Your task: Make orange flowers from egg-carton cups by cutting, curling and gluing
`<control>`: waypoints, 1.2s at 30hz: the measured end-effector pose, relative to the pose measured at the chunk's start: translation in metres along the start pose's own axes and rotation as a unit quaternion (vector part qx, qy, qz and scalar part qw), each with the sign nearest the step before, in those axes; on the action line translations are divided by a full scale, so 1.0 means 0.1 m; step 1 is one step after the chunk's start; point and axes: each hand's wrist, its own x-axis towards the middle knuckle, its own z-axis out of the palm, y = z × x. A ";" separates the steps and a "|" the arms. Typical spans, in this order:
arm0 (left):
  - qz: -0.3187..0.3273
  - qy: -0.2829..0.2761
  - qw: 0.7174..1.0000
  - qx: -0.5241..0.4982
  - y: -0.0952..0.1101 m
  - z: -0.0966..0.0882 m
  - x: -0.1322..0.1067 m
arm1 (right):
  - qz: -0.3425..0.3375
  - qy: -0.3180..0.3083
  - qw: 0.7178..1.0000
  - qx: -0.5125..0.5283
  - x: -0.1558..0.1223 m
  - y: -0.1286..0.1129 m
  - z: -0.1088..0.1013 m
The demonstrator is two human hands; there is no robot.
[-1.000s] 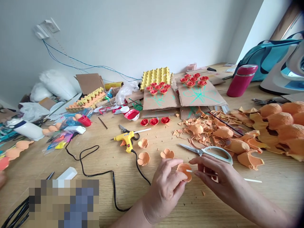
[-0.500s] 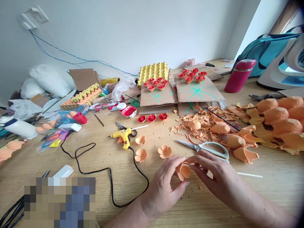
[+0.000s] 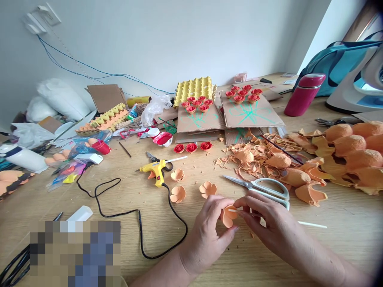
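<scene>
**Orange petal cup [image 3: 229,219] steadied between two hands, near edge of the table [image 3: 163,223]**

Head view. Left hand [image 3: 211,231] grasps the cup from its left: fingers along the upper rim, thumb low near its underside. The hollow is turned partly outward, probably so the inside can be seen and reached.

Right hand [image 3: 269,219] pinches a thin white stick [image 3: 312,225] between thumb and fingers. One end shows inside the cup; what looks like the other juts out beyond the hand toward the table's right edge. Gripping close to the inner end would give finer control, I'd judge. Cannot tell whether stick meets petal, or whether right fingertips touch the rim.

Scissors [image 3: 271,189] lie just past the right hand, blades toward the left edge. Spare petal cups [image 3: 178,194] sit open side up beyond the left hand, seemingly for easy reach. Yellow glue gun [image 3: 157,171] lies beside them, cord trailing toward the left edge. Orange scraps [image 3: 233,159] are heaped toward the right edge; red flowers [image 3: 191,148] stand in a row farther back, probably away from elbows.
</scene>
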 end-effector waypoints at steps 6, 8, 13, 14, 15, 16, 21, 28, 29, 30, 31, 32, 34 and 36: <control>-0.040 -0.021 0.998 -0.032 0.04 0.03 -0.02 | -0.040 0.041 0.998 -0.037 -0.01 0.01 0.03; -0.065 -0.022 0.996 -0.060 0.04 0.04 -0.02 | -0.054 0.052 0.996 -0.054 -0.02 0.02 0.04; -0.147 -0.024 0.970 -0.190 0.02 0.07 0.00 | -0.070 0.053 0.993 -0.074 -0.01 0.03 0.05; -0.159 -0.023 0.963 -0.215 0.02 0.07 0.01 | -0.070 0.051 0.994 -0.073 -0.01 0.03 0.05; -0.171 -0.023 0.956 -0.236 0.02 0.08 0.02 | -0.069 0.050 0.994 -0.073 -0.01 0.03 0.05; -0.182 -0.021 0.950 -0.252 0.02 0.08 0.02 | -0.070 0.049 0.994 -0.074 -0.01 0.03 0.05; -0.208 -0.007 0.946 -0.248 0.03 0.09 0.03 | -0.077 0.054 0.992 -0.081 0.00 0.02 0.04; -0.203 0.013 0.961 -0.189 0.09 0.05 0.05 | -0.103 0.082 0.986 -0.103 0.00 0.01 0.04; -0.199 0.012 0.963 -0.183 0.09 0.06 0.05 | -0.106 0.082 0.985 -0.109 0.00 0.00 0.04; -0.196 0.010 0.964 -0.181 0.10 0.06 0.06 | -0.108 0.081 0.984 -0.113 0.00 0.00 0.04; -0.193 0.009 0.964 -0.181 0.11 0.08 0.06 | -0.109 0.079 0.984 -0.117 0.00 0.00 0.04; -0.189 0.009 0.965 -0.179 0.11 0.10 0.06 | -0.110 0.077 0.984 -0.121 0.00 0.01 0.04; -0.181 0.015 0.969 -0.171 0.10 0.14 0.05 | -0.111 0.073 0.983 -0.126 -0.01 0.01 0.05; -0.179 0.024 0.971 -0.160 0.08 0.17 0.05 | -0.114 0.074 0.982 -0.130 -0.01 0.02 0.06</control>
